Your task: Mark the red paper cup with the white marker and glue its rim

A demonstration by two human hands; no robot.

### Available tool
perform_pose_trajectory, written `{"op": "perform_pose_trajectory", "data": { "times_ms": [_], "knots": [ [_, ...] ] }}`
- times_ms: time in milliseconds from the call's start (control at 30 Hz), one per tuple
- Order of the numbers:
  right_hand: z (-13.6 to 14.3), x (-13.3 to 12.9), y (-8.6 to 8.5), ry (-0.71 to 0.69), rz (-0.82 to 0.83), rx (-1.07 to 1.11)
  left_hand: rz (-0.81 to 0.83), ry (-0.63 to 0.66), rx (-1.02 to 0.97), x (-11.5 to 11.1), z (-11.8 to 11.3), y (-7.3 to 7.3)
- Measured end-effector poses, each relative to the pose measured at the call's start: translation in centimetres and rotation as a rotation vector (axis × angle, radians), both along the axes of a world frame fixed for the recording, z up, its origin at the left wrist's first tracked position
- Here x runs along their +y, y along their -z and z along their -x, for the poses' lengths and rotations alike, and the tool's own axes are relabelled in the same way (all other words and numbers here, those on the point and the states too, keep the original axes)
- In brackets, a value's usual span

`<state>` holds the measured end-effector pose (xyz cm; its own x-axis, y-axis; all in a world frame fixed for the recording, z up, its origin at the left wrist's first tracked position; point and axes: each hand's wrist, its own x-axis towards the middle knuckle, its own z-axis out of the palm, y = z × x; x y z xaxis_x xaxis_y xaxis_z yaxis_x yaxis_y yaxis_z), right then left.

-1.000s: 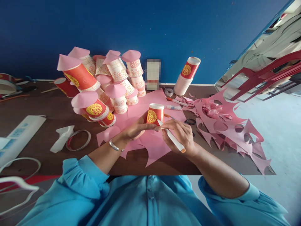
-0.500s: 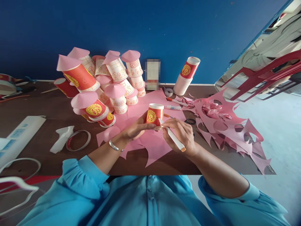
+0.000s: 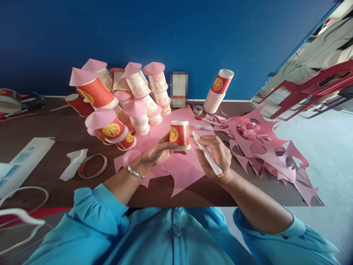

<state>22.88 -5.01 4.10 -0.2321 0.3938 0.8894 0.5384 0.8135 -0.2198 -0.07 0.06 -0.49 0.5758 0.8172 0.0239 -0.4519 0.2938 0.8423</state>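
Note:
A red paper cup with a yellow round emblem is upside down in my left hand, its pale rim at the bottom. My left fingers and thumb are closed around its lower left side. My right hand grips a white marker pen with an orange end; its tip points up toward the cup and stands apart from it. Under both hands lie sheets of pink paper. Left of the cup stand several stacked paper cups topped with pink paper cones.
At the back right is a cup stack, near a tape roll. Cut pink scraps cover the table's right side. A larger tape ring and a power strip lie left. A phone-like object leans against the blue wall.
My right hand has drawn the marker away from the cup, to the right. The cup has turned slightly in my left hand and shifted a little left.

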Motion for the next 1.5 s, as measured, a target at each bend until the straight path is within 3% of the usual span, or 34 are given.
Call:
{"op": "perform_pose_trajectory", "data": {
  "times_ms": [200,433,633,867,1500],
  "knots": [
    [0.3,0.1,0.1,-0.029,0.007,-0.046,-0.013,0.017,-0.060,0.1,-0.1,-0.3],
    [0.3,0.2,0.4,-0.056,-0.045,-0.117,-0.044,0.002,0.012,-0.5,-0.2,-0.6],
    [0.4,0.2,0.4,-0.099,-0.048,-0.112,-0.021,-0.054,0.019,-0.2,-0.2,-0.3],
    [0.4,0.0,0.3,-0.116,-0.059,-0.081,0.004,-0.030,-0.011,-0.2,-0.7,-1.0],
    [0.6,0.2,0.4,-0.058,-0.045,-0.070,-0.062,-0.025,0.085,-0.6,-0.8,-1.4]
  ]
}}
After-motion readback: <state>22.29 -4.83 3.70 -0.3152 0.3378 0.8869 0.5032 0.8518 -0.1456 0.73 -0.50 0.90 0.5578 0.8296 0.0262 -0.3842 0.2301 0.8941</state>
